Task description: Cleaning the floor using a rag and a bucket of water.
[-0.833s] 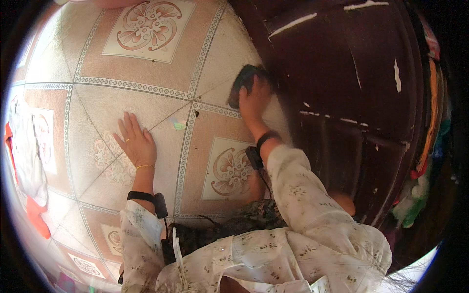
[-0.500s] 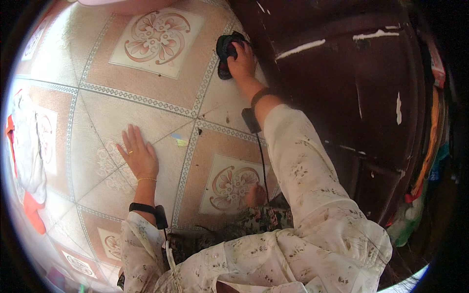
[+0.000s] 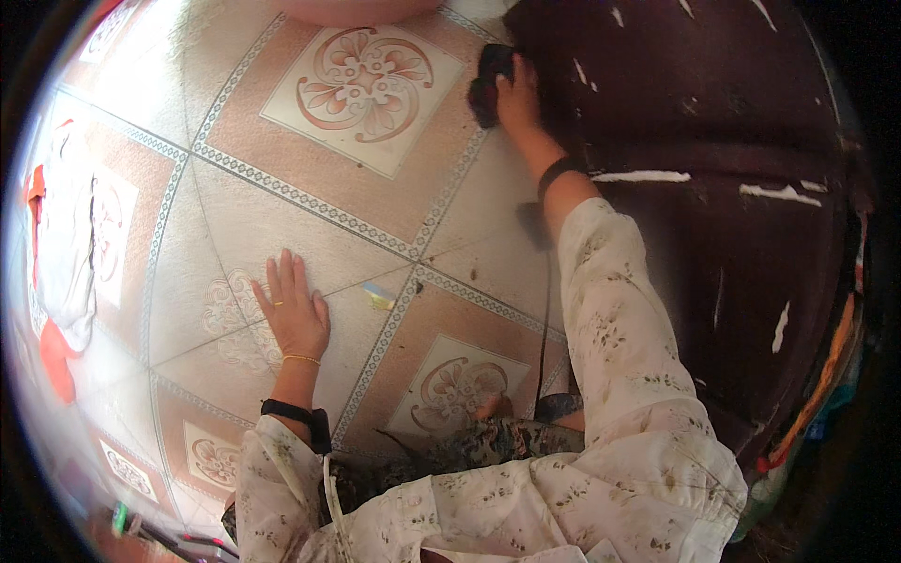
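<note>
At the base of a dark brown wooden panel [image 3: 694,244], my right hand [image 3: 519,101] presses a bunched dark cloth [image 3: 486,86] against the tiled floor [image 3: 319,211]. Its fingers are curled over the cloth, and that arm is stretched far forward. My left hand [image 3: 297,314] lies flat on the tiles with fingers spread, holding nothing. To its right is a small blue and yellow scrap [image 3: 379,296], with a few dark specks of dirt nearby. Dark straps circle both wrists.
A pink rounded tub [image 3: 361,9] stands at the far edge. White and red fabric [image 3: 68,244] lies along the left side. The brown panel, chipped with white marks, fills the right. Beyond it hangs orange cloth [image 3: 815,380]. My bare foot [image 3: 490,405] rests near my body.
My right hand has slid the dark cloth farther away along the panel's base. The whole view has shifted, while my left hand stays about where it was on the floor.
</note>
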A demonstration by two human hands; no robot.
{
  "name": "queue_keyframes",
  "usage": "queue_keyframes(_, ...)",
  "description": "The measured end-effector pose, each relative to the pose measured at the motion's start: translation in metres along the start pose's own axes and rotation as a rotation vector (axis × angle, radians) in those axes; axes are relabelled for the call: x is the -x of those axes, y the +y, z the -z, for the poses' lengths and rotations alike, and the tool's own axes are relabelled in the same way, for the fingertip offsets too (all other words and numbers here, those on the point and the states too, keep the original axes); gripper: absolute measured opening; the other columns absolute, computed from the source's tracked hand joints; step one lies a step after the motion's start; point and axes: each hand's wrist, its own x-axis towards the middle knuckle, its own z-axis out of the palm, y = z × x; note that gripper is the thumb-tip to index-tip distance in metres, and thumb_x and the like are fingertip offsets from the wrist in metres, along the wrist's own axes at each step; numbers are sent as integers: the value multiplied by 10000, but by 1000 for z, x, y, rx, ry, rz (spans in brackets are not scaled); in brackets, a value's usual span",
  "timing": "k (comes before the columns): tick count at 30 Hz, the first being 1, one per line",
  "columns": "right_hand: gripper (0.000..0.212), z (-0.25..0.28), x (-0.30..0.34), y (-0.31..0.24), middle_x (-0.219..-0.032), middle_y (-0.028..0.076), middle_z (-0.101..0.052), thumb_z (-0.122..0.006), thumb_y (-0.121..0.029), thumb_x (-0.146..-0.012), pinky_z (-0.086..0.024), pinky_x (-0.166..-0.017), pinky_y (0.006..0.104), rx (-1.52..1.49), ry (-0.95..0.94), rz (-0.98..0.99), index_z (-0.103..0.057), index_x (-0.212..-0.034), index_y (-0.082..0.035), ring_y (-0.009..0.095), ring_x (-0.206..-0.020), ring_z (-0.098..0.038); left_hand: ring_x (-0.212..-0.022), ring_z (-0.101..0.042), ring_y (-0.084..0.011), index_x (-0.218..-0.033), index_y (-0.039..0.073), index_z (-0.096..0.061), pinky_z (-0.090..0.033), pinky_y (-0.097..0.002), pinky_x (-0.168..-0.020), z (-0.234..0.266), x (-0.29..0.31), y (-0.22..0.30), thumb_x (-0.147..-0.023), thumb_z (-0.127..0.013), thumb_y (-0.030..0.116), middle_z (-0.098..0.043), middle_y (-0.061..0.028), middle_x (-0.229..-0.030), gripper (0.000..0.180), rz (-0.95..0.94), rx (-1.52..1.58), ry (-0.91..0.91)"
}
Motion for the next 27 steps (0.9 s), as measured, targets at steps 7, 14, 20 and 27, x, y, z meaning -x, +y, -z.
queue_keyframes(7,652,-11,-23,-4,-1516,204,-157,-470,-354,-941,-193,-1104,511,88,-68,-134,-175,-1478,-133,400,-1373,-215,-1409,-176,-326,-1416,39,-302,-34,-535,-1135,1,4,-7,-803,-539,107,-270,-117,-1499,661,-1,47,57)
queue_keyframes(14,664,-20,-45,-21,-1513,162,-209,-505,-318,-878,-217,-1073,571,383,-262,-82,-229,-1468,-192,382,-1370,-240,-1407,-182,-326,-1396,29,-338,-41,-543,-1134,6,-1,-3,-796,-550,108,-283,-117,-1495,642,30,76,32)
queue_keyframes(20,592,-29,-3,-65,-1432,118,-370,-537,-101,-777,-280,-1065,510,297,-291,233,-437,-1351,-208,333,-1321,-330,-1406,-191,-321,-1375,-3,-368,-50,-543,-1135,12,2,-4,-801,-549,107,-287,-120,-1495,612,-2,63,84)
queue_keyframes(27,555,11,123,-92,-1364,61,-451,-469,70,-703,-288,-1048,460,147,-437,452,-565,-1197,-164,276,-1321,-345,-1387,-219,-340,-1375,28,-367,-94,-599,-1109,4,3,-7,-808,-535,170,-287,-113,-1489,608,-8,51,93)
